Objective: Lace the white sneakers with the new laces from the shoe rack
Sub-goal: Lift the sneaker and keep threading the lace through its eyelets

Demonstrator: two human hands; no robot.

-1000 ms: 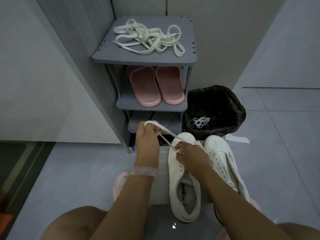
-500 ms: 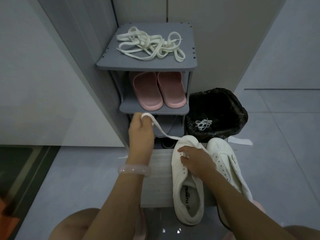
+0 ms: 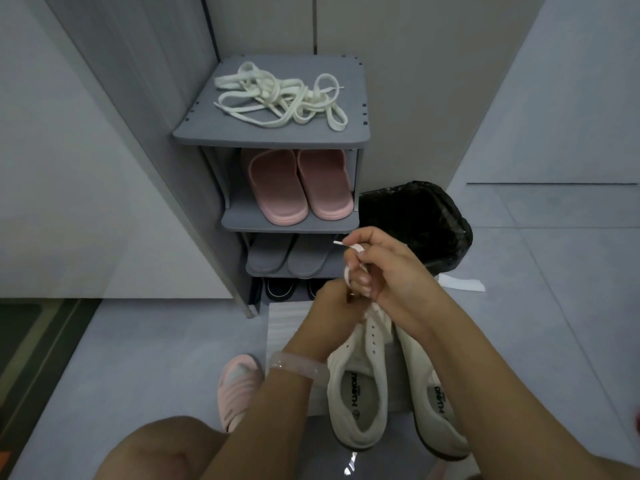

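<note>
Laces (image 3: 280,98) lie tangled on the shoe rack's (image 3: 194,133) top shelf, limp and light, best pinched near a stiff tip. Both white sneakers (image 3: 360,393) sit on the floor mat; the right hand (image 3: 391,271) and left hand (image 3: 332,306) each pinch an old lace (image 3: 349,249) above the toe.

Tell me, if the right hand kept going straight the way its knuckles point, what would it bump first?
Probably the grey plastic shoe rack. The right hand, gripping the old white lace, points up-left toward the middle shelves, though depth is hard to judge.
</note>
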